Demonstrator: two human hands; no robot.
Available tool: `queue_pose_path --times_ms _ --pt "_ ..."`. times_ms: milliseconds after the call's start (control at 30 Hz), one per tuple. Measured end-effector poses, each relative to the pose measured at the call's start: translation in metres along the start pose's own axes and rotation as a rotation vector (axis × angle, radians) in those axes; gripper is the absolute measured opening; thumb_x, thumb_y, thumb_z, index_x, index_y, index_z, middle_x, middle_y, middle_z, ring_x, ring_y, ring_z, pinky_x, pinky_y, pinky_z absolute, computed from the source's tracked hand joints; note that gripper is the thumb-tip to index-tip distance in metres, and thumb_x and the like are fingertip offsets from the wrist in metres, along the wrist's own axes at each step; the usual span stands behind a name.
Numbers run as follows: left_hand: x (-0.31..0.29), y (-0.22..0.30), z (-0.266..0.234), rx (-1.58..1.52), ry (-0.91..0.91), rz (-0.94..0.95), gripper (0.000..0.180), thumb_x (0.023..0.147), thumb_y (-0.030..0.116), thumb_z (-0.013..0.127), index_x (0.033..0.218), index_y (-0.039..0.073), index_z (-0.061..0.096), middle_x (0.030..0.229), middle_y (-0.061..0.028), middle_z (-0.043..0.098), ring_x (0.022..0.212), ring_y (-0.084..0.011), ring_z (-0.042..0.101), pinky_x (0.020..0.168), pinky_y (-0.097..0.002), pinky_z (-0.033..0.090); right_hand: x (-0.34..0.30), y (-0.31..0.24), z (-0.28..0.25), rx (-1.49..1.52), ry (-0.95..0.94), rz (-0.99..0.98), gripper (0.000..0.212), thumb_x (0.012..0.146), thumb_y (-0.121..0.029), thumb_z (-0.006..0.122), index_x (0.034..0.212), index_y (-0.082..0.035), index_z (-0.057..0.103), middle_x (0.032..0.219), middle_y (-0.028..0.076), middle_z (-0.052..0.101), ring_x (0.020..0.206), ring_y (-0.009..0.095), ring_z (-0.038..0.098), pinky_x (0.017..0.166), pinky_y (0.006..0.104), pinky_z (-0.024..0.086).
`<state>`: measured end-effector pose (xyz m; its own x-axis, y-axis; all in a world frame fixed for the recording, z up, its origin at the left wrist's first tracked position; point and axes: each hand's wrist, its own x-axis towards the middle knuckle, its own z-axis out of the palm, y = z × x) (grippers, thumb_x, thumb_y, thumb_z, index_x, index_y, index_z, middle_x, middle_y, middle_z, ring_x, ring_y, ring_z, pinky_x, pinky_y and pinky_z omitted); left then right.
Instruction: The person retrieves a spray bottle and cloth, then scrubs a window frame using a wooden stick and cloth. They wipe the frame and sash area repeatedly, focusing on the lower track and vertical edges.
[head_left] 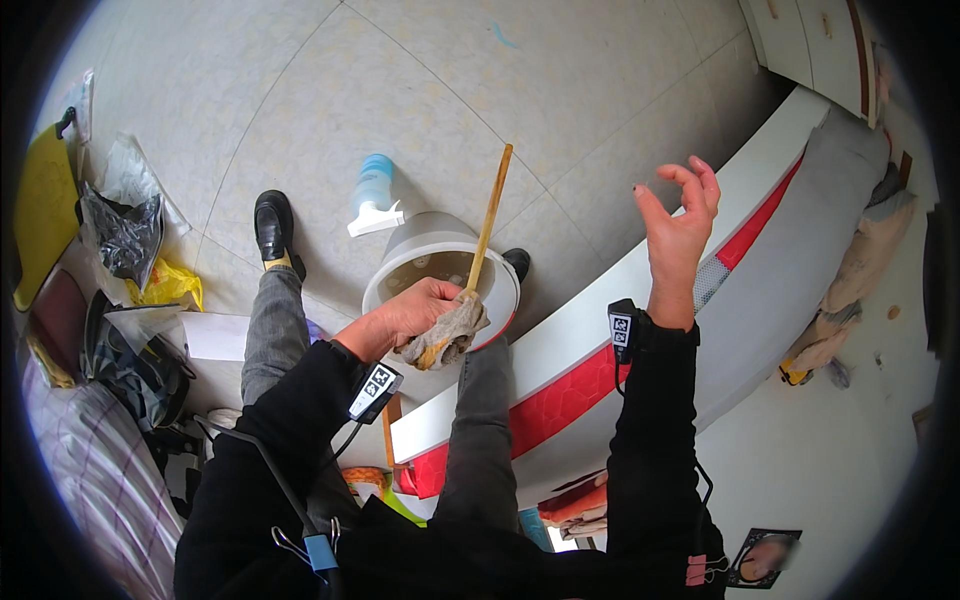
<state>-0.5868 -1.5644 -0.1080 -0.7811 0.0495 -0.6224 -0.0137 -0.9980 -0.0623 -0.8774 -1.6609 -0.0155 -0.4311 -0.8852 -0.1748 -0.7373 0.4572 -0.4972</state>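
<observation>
My left hand [420, 308] is closed on a damp, greyish-beige rag [450, 330], over the near rim of a white bucket [400, 248]. Cloudy brownish water [418, 275] shows inside the bucket. A thin wooden stick [491, 215] slants up and away from the rag, crossing the bucket's far right rim; whether its lower end is wrapped in the cloth I cannot tell. Off to the right, my right hand [678, 235] is raised with nothing in it, its fingers curved and apart. Just beyond the bucket is a blue spray bottle [373, 190] with a white trigger head.
A long white, red and grey padded bed edge [560, 390] runs diagonally on my right, close to my leg. Plastic bags [128, 225], a yellow bag [172, 285] and a dark bag [140, 360] lie at left. White drawers [800, 40] stand at the far right.
</observation>
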Motion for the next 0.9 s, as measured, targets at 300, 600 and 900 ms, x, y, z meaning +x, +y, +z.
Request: queue_pose_path --times_ms 300,600,900 --pt "-0.003 0.005 0.001 0.011 0.019 0.012 0.02 0.086 0.022 0.068 0.087 0.001 0.067 0.074 -0.0047 0.065 0.061 -0.0132 0.062 0.056 -0.0276 0.052 -0.011 -0.022 -0.028 -0.162 0.162 -0.05 0.018 0.075 -0.01 0.073 0.089 -0.007 0.062 0.131 0.011 0.046 0.121 0.029 0.037 0.102 0.0416 0.031" --pt "-0.003 0.005 -0.001 0.015 0.015 0.005 0.02 0.086 0.021 0.068 0.087 0.001 0.067 0.074 -0.004 0.065 0.061 -0.0126 0.061 0.057 -0.0275 0.051 -0.009 -0.031 -0.032 -0.103 0.023 -0.2 0.029 0.081 0.002 0.054 0.107 -0.007 0.063 0.138 0.01 0.042 0.129 0.028 0.03 0.103 0.039 0.031" --pt "-0.002 0.006 -0.001 -0.03 0.016 0.011 0.02 0.087 0.019 0.068 0.089 -0.001 0.068 0.076 -0.0057 0.066 0.06 -0.0128 0.061 0.056 -0.0281 0.051 -0.01 -0.034 -0.038 -0.14 0.111 -0.125 0.012 0.082 -0.01 0.066 0.093 -0.008 0.062 0.139 0.009 0.04 0.128 0.029 0.029 0.103 0.0421 0.028"
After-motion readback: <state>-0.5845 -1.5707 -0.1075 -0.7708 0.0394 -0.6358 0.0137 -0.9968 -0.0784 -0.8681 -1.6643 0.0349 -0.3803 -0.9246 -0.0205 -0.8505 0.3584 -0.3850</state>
